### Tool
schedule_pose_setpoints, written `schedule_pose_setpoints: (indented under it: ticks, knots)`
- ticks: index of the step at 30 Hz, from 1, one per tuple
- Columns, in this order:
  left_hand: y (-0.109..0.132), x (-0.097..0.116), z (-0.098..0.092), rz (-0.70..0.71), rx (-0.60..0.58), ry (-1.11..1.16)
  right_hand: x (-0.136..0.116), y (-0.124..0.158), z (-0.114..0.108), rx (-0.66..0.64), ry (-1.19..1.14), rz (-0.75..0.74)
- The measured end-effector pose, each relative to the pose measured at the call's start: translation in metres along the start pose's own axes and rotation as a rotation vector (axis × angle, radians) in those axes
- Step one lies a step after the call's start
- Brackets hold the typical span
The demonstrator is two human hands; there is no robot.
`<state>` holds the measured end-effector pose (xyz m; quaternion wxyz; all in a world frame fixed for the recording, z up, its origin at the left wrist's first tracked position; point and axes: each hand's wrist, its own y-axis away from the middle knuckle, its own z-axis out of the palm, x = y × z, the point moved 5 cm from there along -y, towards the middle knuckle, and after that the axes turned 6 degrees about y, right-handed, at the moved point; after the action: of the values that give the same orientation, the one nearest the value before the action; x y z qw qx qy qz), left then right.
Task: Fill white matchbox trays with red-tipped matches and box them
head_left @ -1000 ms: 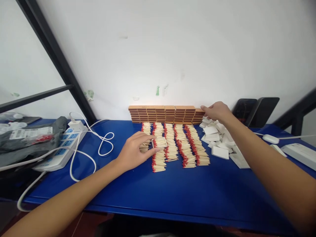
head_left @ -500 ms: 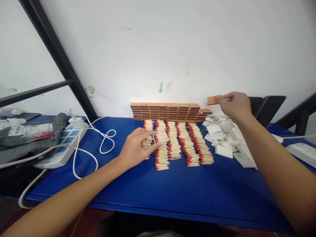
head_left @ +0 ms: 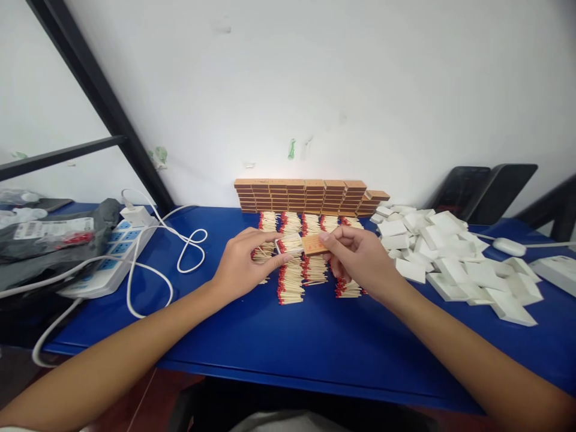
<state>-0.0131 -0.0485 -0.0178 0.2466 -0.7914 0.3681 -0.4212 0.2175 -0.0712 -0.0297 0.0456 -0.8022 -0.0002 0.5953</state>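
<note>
Between the fingers of my left hand (head_left: 245, 261) is a small white tray (head_left: 290, 244) filled with red-headed matches. My right hand (head_left: 360, 255) pinches an orange-brown matchbox sleeve (head_left: 315, 244), its left end right at the tray's right end. Whether the tray has entered the sleeve is too small to tell. Under both hands, several rows of loose matches (head_left: 291, 288) lie on the blue table (head_left: 288, 342). Behind them, brown matchbox sleeves (head_left: 297, 198) stand stacked against the wall, lower at the right end.
White empty trays (head_left: 450, 252) lie heaped on the right. Two black phones (head_left: 501, 192) lean at the back right, near a white mouse-like device (head_left: 509, 246). A power strip (head_left: 114, 255), white cables (head_left: 189, 240) and a grey plastic bag (head_left: 58, 240) occupy the left.
My right hand has brought the sleeve from the back right, left and down to the tray. My left hand still holds the filled tray. The view has shifted slightly.
</note>
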Motion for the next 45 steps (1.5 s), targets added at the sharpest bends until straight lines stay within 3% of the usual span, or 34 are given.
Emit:
schedule_pose_setpoints:
  ticks: [19,31,45]
  knots:
    - [0.001,0.002,-0.005,-0.06,0.065,0.019,0.002,0.006,0.006,-0.021,-0.139,0.066]
    - [0.0,0.002,-0.002,-0.094,0.045,0.039,-0.009,0.015,0.001,0.165,0.047,-0.255]
    - [0.0,0.006,0.001,-0.029,-0.001,0.067,-0.01,0.012,0.006,0.098,0.008,-0.181]
